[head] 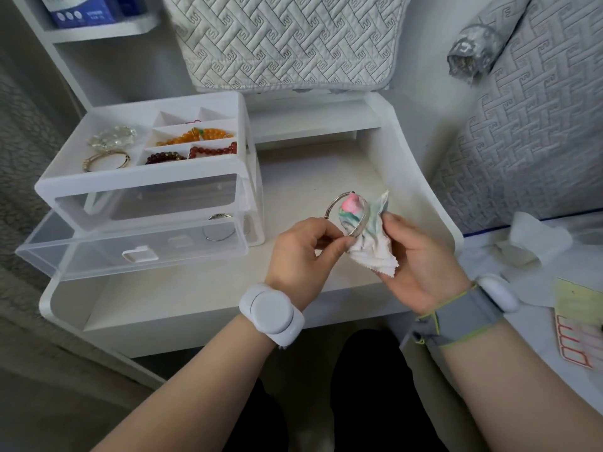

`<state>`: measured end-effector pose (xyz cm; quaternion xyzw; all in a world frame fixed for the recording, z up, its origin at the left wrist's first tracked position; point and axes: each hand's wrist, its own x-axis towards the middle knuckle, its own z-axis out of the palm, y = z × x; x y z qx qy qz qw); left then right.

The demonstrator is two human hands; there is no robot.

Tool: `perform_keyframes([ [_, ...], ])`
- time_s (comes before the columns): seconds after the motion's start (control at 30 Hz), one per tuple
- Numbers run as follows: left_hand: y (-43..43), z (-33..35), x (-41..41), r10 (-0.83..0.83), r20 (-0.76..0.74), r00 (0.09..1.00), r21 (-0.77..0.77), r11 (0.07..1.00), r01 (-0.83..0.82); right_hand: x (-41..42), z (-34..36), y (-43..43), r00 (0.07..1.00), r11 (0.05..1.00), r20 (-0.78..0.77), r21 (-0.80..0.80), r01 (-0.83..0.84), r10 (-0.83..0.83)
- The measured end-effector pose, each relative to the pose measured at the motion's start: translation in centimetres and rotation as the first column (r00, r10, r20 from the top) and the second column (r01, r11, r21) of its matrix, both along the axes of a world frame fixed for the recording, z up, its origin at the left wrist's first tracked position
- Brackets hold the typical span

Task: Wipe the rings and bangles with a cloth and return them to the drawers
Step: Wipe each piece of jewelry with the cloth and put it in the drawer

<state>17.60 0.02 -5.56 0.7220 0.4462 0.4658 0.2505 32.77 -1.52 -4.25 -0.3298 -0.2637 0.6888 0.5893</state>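
Observation:
A silver bangle is held upright above the white bedside table. My left hand pinches its lower edge between thumb and fingers. My right hand grips a white cloth with a pink and green print, wrapped around the bangle's right side. To the left stands a white drawer organiser; its lower clear drawer is pulled out, with another silver bangle behind it. The top tray holds a gold bangle, a crystal bracelet and bead bracelets.
A quilted grey pillow leans behind the table and a quilted bed lies to the right. White tissue and a paper card lie on the bed edge. A shelf with a blue pack is at upper left.

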Motion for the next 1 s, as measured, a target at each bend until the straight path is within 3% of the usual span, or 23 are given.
perform_keyframes([
  [0.13,0.2,-0.2,-0.9,-0.068,-0.161,0.985,0.136,0.987,0.090,0.4,0.6,-0.1,0.983,0.982,0.005,-0.045,-0.185,0.186],
  [0.43,-0.3,-0.7,-1.3,-0.155,-0.357,0.921,0.259,0.931,0.257,0.2,2.4,0.0,0.922,0.954,0.248,-0.115,-0.277,0.298],
  [0.7,-1.0,-1.3,-0.5,-0.016,-0.210,0.978,0.380,0.920,0.096,-1.6,2.7,0.0,0.955,0.986,0.252,0.011,-0.167,0.159],
  [0.87,-1.4,-0.8,-0.3,-0.006,-0.085,0.996,0.358,0.933,0.037,-2.4,2.7,-0.8,0.975,0.991,0.222,0.125,-0.050,0.022],
  [1.0,-1.7,-0.3,0.1,-0.005,0.052,0.999,0.245,0.969,-0.008,-3.0,2.8,-1.6,0.963,0.971,0.240,0.226,0.071,-0.126],
])
